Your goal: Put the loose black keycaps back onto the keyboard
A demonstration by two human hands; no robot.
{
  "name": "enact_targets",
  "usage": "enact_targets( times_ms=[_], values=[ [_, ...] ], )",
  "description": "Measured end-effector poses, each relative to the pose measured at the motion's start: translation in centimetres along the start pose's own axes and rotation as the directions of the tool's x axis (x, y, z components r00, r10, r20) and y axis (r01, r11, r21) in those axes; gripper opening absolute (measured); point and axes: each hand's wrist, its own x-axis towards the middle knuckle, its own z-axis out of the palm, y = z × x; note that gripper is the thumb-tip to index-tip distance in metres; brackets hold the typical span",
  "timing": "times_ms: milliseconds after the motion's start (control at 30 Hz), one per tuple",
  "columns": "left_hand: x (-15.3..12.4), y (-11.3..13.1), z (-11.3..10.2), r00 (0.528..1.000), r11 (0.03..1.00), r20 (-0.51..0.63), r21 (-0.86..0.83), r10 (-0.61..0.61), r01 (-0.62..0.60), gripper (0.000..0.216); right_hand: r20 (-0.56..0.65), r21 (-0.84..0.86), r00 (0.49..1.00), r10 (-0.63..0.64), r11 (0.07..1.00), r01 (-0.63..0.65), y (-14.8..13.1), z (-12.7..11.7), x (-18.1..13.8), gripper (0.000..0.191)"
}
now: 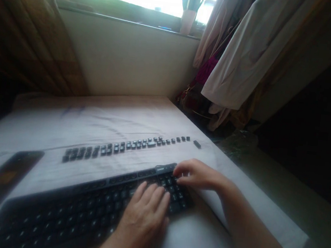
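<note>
A black keyboard (61,211) lies slanted across a white cloth-covered table (99,120). My left hand (144,210) rests flat on its right half, fingers stretched out on the keys. My right hand (198,174) is at the keyboard's far right corner, fingertips curled and pinched at a key; whether a key is lifted is blurred. Beyond the keyboard, several loose black keycaps (126,146) lie in a long row, one keycap (197,144) apart at the right end.
A dark phone (2,178) lies on the table at the left. Behind are a wall and a window sill with a pink cup (187,21). Curtains and hanging clothes (246,57) crowd the right. The table's right edge drops to the floor.
</note>
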Motion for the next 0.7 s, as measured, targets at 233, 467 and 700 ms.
enact_targets(
  times_ms=[233, 467, 700],
  values=[
    [0.1, 0.0, 0.1, 0.999, 1.000, 0.036, -0.008, 0.003, -0.003, 0.037, 0.010, 0.030, 1.000, -0.018, 0.999, 0.017, 0.4, 0.1, 0.0, 0.025],
    [0.1, 0.3, 0.3, 0.999, 1.000, 0.044, -0.018, -0.010, 0.011, 0.039, -0.014, 0.017, 1.000, -0.013, 1.000, 0.013, 0.4, 0.1, -0.1, 0.023],
    [1.6, 0.6, 0.5, 0.991, 0.999, 0.130, -0.030, 0.040, -0.036, 0.054, -0.017, -0.040, 1.000, -0.023, 0.999, 0.023, 0.3, 0.3, 0.0, 0.024]
  ],
)
